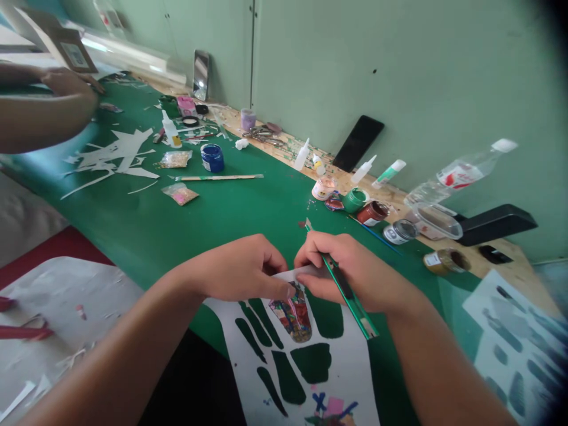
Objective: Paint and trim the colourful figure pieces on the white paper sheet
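At the near edge of the green tabletop (248,213): white sheet (350,355), top edge raised slightly between two hands, lower part running toward the wearer. Sheet pale, smooth, pierced by elongated openings (310,362); some slim and pointed, others broad with rounded corners, all showing dark green. Near its top, a mosaic-like patch (295,316), tapered, narrower and rounded at the lower end; mixed red, brown, blue, green and pink, glossy in spots. Whether it is set in an opening or laid over one: cannot tell. Bottom of sheet carries blue strokes, a pink square, some green and orange.

Left hand (248,269): thumb on the sheet's top beside the patch, fingers curled behind, pinching the paper. Right hand (350,266): thumb and fingers pinching the same edge, with a green cutter (355,305) held aslant across the hand, blade end toward the tabletop's far side.

Tabletop's far right edge: open green paint jar (355,200) among other jars. Middle of tabletop: blue jar (213,158). Tabletop's left part: white scraps (122,154); beyond them, another person's arms (48,118).
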### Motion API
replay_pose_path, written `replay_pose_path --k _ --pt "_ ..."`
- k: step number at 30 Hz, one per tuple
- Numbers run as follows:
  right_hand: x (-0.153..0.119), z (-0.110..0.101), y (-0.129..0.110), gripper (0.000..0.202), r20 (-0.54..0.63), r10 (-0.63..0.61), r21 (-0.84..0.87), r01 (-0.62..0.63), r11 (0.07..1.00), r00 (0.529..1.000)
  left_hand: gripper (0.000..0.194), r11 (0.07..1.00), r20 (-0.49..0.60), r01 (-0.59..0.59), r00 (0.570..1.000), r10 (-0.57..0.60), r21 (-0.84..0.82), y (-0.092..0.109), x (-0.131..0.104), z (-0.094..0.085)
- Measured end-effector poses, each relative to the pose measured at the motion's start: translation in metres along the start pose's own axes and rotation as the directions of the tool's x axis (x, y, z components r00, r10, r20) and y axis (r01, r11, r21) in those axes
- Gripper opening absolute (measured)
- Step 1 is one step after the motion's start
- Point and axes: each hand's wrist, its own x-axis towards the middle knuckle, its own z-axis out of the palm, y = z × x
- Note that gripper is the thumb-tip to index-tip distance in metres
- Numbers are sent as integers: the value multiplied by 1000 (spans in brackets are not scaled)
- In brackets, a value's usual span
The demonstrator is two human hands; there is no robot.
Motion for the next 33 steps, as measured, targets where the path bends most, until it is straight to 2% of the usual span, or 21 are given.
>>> replay_pose_path --k 10,11,12,13,14,15,16,17,18,19,21,23,24,26,28,29,31,33 --pt "1 2 -1 29 -115 -136 -130 121 984 984 32 995 94 -75 992 81 -65 -8 5 -10" --pt "1 1 0 28 -122 -128 -141 110 984 984 32 997 80 -72 994 73 -22 -7 5 -10" --pt "3 1 2 27 -132 -109 -148 89 985 985 30 996 22 -60 998 59 62 -5 5 -9" --pt "4 0 6 26 -142 -80 -152 58 987 987 27 981 -91 -30 995 49 190 -3 4 -6" --pt "7 0 12 24 -159 -45 -154 21 988 986 24 940 -250 32 966 57 340 -1 2 -3" --pt "10 1 21 22 -183 -7 -152 -21 988 983 21 871 -424 125 900 102 476 1 1 2" --pt "14 2 31 20 -198 28 -155 -59 986 980 21 786 -565 228 805 180 575 3 0 8" --pt "18 4 42 19 -234 51 -172 -93 981 971 22 718 -643 307 724 249 624 3 -1 15" --pt "21 6 53 19 -260 67 -193 -120 974 963 23 684 -659 321 685 311 656 2 0 22" --pt "25 8 64 18 -282 74 -210 -137 968 956 25 677 -622 277 707 337 682 -2 2 29" --pt "30 13 82 14 -251 45 -263 -113 958 967 24 679 -437 86 822 365 729 -16 9 42" --pt "32 17 92 9 -238 -19 -309 -58 949 971 40 620 -283 -40 865 413 783 -34 18 51" --pt "32 19 95 7 -279 -48 -305 -41 952 959 46 608 -258 -62 868 424 792 -42 21 54" --pt "31 20 99 18 -429 -71 -211 -23 977 900 51 620 -258 -48 882 394 783 -52 25 57" --pt "31 20 101 37 -536 -1 10 8 1000 844 51 642 -282 -10 893 350 767 -53 24 59" --pt "31 21 102 46 -540 58 147 26 989 839 50 653 -287 0 899 333 758 -51 23 59" --pt "32 23 103 54 -478 163 373 31 927 863 43 680 -287 -1 906 311 734 -47 21 57" --pt "35 26 103 44 -404 218 461 -7 887 889 32 709 -302 -12 900 315 705 -45 21 55"
